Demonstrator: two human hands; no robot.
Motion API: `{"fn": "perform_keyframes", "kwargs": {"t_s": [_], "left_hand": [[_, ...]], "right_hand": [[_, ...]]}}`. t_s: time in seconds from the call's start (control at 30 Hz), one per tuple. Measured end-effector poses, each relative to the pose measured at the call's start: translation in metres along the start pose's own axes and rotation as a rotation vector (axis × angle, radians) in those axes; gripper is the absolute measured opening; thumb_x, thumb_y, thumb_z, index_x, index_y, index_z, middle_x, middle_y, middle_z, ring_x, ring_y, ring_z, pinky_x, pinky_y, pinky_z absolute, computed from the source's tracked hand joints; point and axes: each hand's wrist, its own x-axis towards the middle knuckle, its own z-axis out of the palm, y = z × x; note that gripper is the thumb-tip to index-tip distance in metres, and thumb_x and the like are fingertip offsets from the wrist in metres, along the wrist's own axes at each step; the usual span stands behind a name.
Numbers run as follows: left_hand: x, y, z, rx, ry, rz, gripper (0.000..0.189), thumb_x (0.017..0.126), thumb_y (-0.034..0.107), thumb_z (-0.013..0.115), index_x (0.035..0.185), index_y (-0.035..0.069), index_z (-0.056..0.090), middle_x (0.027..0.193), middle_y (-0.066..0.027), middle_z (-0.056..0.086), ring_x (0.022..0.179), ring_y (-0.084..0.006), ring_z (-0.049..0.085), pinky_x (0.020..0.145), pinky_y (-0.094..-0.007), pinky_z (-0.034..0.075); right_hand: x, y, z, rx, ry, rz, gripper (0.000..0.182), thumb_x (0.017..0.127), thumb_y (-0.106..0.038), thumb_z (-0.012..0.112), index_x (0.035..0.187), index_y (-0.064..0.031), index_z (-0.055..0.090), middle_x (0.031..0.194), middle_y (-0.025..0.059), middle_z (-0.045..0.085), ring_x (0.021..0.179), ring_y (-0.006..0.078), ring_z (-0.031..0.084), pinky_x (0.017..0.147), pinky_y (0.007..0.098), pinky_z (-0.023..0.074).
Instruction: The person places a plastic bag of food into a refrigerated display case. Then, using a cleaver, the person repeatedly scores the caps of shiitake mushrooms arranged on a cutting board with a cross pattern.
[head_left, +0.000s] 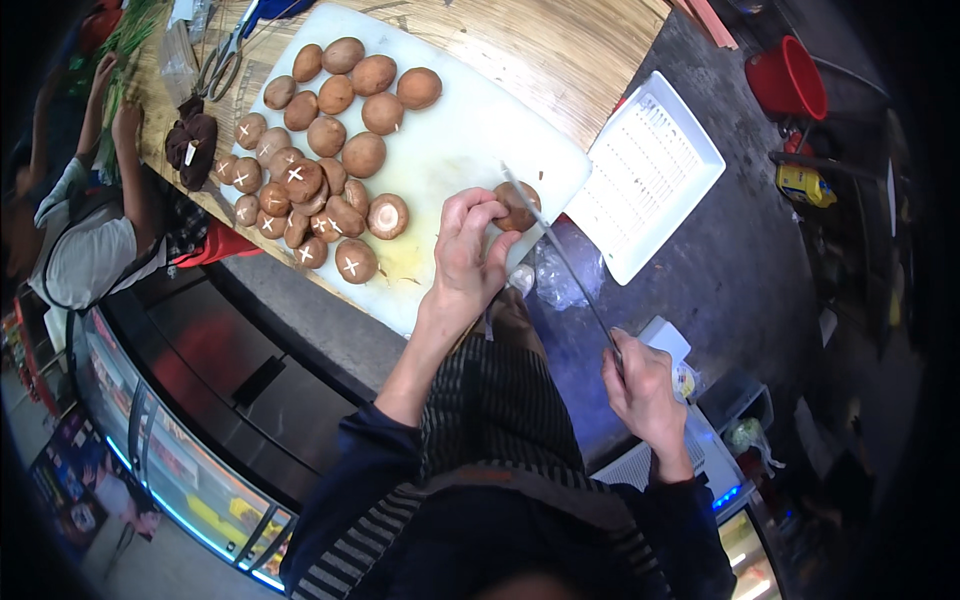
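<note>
With its fingertips, my left hand (472, 244) holds a brown mushroom (514, 208) near the right corner of a white cutting board (480, 127). My right hand (641, 386) grips the handle of a long knife (570, 274). The blade lies across the mushroom's cap, seen almost edge-on. To the left on the board, several mushrooms bear white crosses cut in their caps, one (356, 260) near the board's front edge. Farther back, several whole caps (373, 75) show no cross. One mushroom (388, 216) lies stem side up.
A white slotted plastic tray (645, 176) stands right of the board. Scissors (223, 64) and a dark bundle (191, 146) lie on the wooden table (547, 34). At the left, another person's hands (127, 120) are by green stalks. A red bucket (787, 79) stands at far right.
</note>
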Motion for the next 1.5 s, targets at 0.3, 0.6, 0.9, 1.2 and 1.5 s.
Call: {"fn": "perform_keyframes", "kwargs": {"t_s": [0.3,0.6,0.9,1.2,1.5], "left_hand": [[0.002,0.0,-0.003,0.011,-0.045,0.02,0.042,0.062,-0.016,0.065,0.101,-0.001,0.061,0.103,-0.0154,0.056,0.096,-0.0345,0.055,0.081,-0.0388,0.047],[0.004,0.003,-0.004,0.006,-0.042,-0.06,0.036,0.067,-0.009,0.07,0.1,0.002,0.062,0.101,-0.0129,0.059,0.093,-0.0302,0.059,0.077,-0.0356,0.05],[0.011,0.006,-0.01,-0.052,-0.084,-0.153,0.036,0.069,-0.01,0.071,0.101,0.004,0.063,0.108,-0.0107,0.061,0.095,-0.0242,0.063,0.079,-0.0314,0.053],[0.012,0.004,-0.011,-0.05,-0.099,-0.15,0.035,0.069,-0.011,0.07,0.101,0.003,0.065,0.11,-0.0099,0.061,0.095,-0.0216,0.063,0.082,-0.0298,0.052],[0.011,0.001,-0.011,-0.026,-0.095,-0.129,0.035,0.069,-0.011,0.071,0.101,0.003,0.064,0.11,-0.0096,0.061,0.094,-0.021,0.063,0.081,-0.0296,0.052]], "right_hand": [[-0.004,-0.004,0.002,-0.126,-0.089,-0.019,0.026,0.079,0.003,0.063,0.102,0.0075,0.052,0.073,0.018,0.058,0.063,0.0356,0.059,0.057,0.0405,0.0464],[-0.007,-0.009,0.001,-0.092,-0.148,0.103,0.026,0.083,-0.004,0.062,0.105,0.0041,0.051,0.072,0.0172,0.057,0.067,0.0371,0.059,0.065,0.0413,0.0454],[-0.029,0.021,-0.013,0.466,-0.196,0.418,0.013,0.087,-0.005,0.06,0.078,0.0008,0.053,0.056,0.0078,0.052,0.045,0.0152,0.054,0.044,0.0276,0.0415],[-0.007,0.03,0.005,0.762,-0.229,0.423,0.007,0.089,-0.006,0.058,0.09,0.001,0.056,0.061,-0.0019,0.051,0.05,0.0059,0.053,0.044,0.0211,0.0404],[-0.005,0.034,0.005,0.744,-0.239,0.418,0.009,0.089,-0.006,0.058,0.083,-0.0003,0.055,0.058,-0.0008,0.053,0.049,0.006,0.054,0.044,0.0214,0.04]]}}
